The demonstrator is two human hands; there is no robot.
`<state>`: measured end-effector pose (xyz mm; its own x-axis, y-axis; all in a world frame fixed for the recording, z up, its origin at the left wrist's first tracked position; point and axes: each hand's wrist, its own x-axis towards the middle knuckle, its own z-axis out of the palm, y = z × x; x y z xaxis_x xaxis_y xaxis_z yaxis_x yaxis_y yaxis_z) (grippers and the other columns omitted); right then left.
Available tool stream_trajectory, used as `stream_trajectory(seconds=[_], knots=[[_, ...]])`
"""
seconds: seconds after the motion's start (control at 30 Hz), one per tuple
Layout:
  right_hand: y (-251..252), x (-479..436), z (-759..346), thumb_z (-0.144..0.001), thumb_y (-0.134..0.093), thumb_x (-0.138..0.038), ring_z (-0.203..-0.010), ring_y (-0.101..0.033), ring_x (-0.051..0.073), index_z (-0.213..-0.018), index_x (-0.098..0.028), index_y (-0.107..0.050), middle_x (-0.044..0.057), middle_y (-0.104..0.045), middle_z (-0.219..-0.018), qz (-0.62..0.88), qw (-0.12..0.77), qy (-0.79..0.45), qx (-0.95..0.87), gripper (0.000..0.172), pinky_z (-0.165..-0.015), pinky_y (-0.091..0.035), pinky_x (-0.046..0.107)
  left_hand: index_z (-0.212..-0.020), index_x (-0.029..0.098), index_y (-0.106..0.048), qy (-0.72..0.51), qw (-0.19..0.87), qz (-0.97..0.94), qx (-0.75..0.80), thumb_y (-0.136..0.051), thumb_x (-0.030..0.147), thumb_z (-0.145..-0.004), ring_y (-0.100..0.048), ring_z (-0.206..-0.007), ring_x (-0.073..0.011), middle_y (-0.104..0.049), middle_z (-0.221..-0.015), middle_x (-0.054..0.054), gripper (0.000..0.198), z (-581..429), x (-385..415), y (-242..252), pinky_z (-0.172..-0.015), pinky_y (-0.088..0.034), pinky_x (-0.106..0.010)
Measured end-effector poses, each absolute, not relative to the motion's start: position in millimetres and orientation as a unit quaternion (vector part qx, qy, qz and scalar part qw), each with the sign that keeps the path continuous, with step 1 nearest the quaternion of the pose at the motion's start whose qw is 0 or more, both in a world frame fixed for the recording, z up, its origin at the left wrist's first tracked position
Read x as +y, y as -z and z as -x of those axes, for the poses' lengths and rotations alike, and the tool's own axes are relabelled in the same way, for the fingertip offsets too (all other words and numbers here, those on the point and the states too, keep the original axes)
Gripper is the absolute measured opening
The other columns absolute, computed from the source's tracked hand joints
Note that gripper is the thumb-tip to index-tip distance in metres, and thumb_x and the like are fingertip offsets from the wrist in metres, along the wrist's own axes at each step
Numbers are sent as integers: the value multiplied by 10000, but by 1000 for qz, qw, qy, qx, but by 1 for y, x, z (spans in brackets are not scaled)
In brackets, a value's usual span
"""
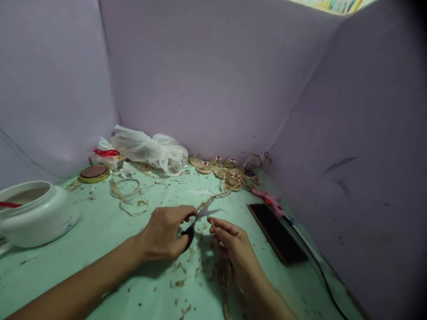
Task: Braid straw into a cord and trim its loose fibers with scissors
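A pair of scissors with black handles is in my left hand, its blades parted and pointing right. My right hand pinches the end of a braided tan cord, which hangs below the palm toward the front edge of view. Another length of tan cord runs from behind the blades up to several woven round pieces with red and white bits, near the back wall. Small tan scraps lie scattered below the hands.
At right lie a dark phone and a pink glue gun with its cable. A white pot stands at left. Behind are a round tin, a clear plastic bag and a wire ring. Purple walls enclose the green surface.
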<state>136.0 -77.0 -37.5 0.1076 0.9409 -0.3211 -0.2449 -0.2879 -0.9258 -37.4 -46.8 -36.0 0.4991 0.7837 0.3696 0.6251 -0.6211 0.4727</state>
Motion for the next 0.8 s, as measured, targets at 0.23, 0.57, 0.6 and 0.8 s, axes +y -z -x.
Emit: stream_trajectory(seconds=[0.23, 0.57, 0.6, 0.8], knots=[[34, -76, -138, -540, -619, -213, -411, -356, 40, -808, -137, -700, 3, -571, -618, 556, 496, -577, -334, 290, -364, -193, 170, -1172, 197, -444, -143, 23, -903, 404, -488, 223, -615, -550, -846, -244, -590, -972, -74, 559, 42, -46, 33, -713, -419, -369], [39, -76, -139, -513, -610, -165, -364, -316, 28, -751, -142, -703, -12, -578, -560, 557, 494, -570, -348, 256, -362, -175, 181, -1187, 209, -443, -103, 2, -918, 384, -459, 179, -627, -557, -763, -227, -598, -888, -48, 561, 45, -41, 29, -636, -402, -335], [38, -76, -139, -513, -608, -164, -363, -315, 31, -741, -140, -700, -15, -571, -546, 556, 494, -572, -346, 247, -362, -177, 182, -1185, 213, -443, -104, 4, -917, 385, -460, 172, -624, -560, -760, -226, -602, -882, -45, 563, 46, -40, 31, -632, -399, -330], [36, -77, -138, -528, -629, -200, -376, -299, 31, -672, -129, -670, -17, -552, -541, 551, 487, -576, -355, 166, -372, -167, 185, -1151, 230, -443, -99, 72, -918, 376, -430, 105, -621, -587, -797, -201, -632, -894, -18, 545, 47, -38, 31, -644, -389, -278]])
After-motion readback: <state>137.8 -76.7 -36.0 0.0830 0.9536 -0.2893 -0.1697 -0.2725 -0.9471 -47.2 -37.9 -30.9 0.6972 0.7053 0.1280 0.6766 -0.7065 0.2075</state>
